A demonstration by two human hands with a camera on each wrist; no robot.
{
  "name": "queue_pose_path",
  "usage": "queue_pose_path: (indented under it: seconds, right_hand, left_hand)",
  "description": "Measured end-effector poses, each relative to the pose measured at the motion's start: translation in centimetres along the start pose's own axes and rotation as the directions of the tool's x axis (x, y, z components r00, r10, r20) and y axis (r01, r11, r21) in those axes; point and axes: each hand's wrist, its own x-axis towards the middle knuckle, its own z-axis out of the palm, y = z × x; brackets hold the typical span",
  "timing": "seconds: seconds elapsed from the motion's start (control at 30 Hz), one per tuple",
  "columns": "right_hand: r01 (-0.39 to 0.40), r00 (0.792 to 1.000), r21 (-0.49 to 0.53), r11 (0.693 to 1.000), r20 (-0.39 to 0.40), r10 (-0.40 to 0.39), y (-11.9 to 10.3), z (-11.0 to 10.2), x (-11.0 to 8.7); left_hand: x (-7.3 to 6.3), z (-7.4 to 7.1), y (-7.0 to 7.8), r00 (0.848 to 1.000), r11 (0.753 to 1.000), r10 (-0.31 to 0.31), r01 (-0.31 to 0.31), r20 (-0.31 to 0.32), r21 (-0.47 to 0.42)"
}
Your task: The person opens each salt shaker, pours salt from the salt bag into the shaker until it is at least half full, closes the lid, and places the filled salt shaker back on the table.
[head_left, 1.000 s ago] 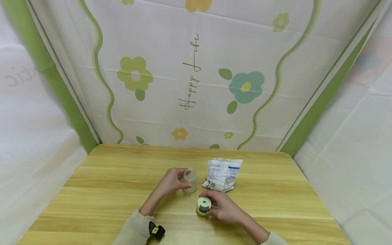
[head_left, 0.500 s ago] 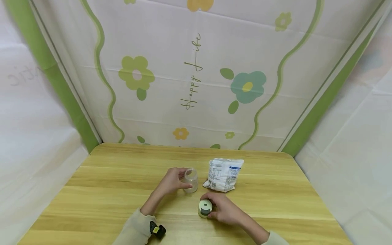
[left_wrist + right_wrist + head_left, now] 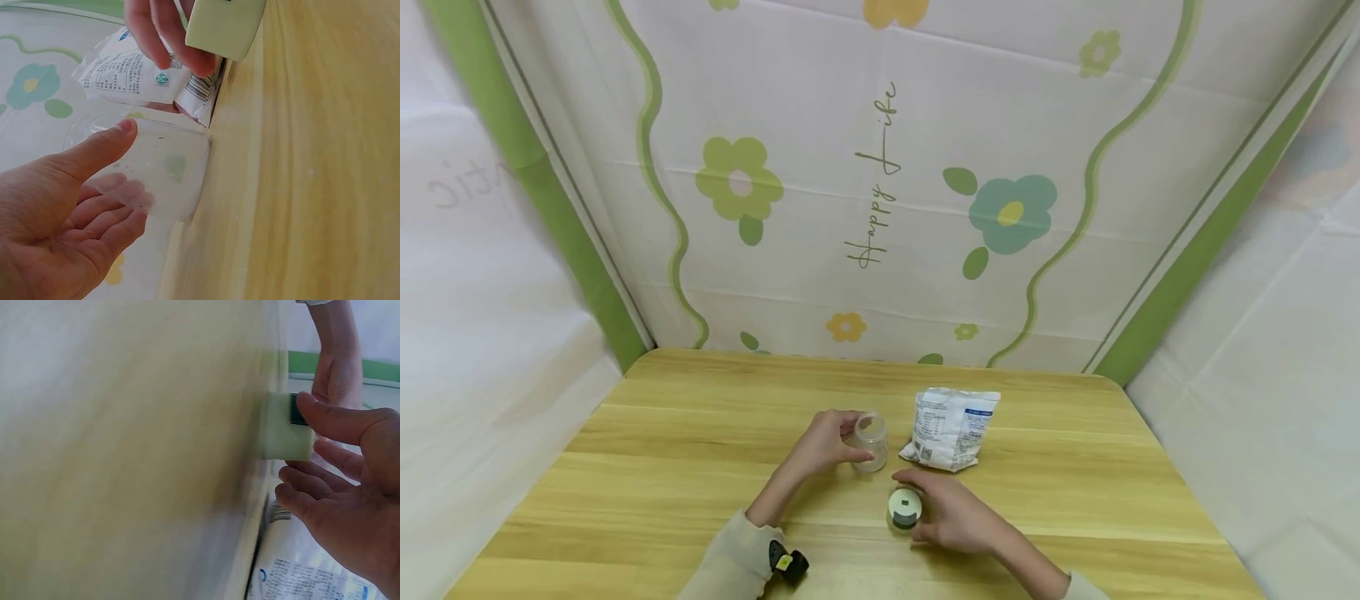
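Observation:
A clear jar (image 3: 872,448) with an open mouth stands upright on the wooden table. My left hand (image 3: 825,444) holds it from the left, with the thumb across the near side and the fingers behind, showing through the wall in the left wrist view. To the jar's front right sits a pale green lid (image 3: 904,505) with a dark green patch and a small dark square on top. Around it, my right hand (image 3: 957,514) is spread, the fingers beyond it and the thumb on the near side. In the right wrist view, the thumb tip overlaps the lid's dark patch (image 3: 299,410).
Behind the lid, a white printed bag (image 3: 951,429) stands on the wooden table (image 3: 700,467). A black strap device (image 3: 788,563) is on the left sleeve. White flowered cloth (image 3: 820,208) hangs along the table's back and sides.
My right thumb and fingers have spread away from the lid, which they held before. The left hand stays at the jar. The whole head view has shifted slightly.

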Motion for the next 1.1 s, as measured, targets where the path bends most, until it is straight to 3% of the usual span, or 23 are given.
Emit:
queue_pose_path:
  seconds: [0.47, 0.9, 1.1]
  right_hand:
    - [-0.024, 0.990, 0.145, 0.989, -0.135, 0.044, 0.2, -2.9, -1.9]
    - [-0.072, 0.970, 0.213, 0.974, -0.212, 0.118, 2.4, -4.0, -4.2]
    - [-0.130, 0.956, 0.219, 0.967, -0.229, 0.181, 3.6, -4.2, -4.9]
  left_hand:
    - [0.0, 0.1, 0.0, 1.000, 1.000, -0.010, 0.010, -0.003, 0.014]
    - [0.1, 0.1, -0.2, 1.000, 1.000, -0.017, 0.017, 0.004, 0.014]
    - [0.2, 0.2, -0.2, 1.000, 1.000, -0.021, 0.021, 0.002, 0.015]
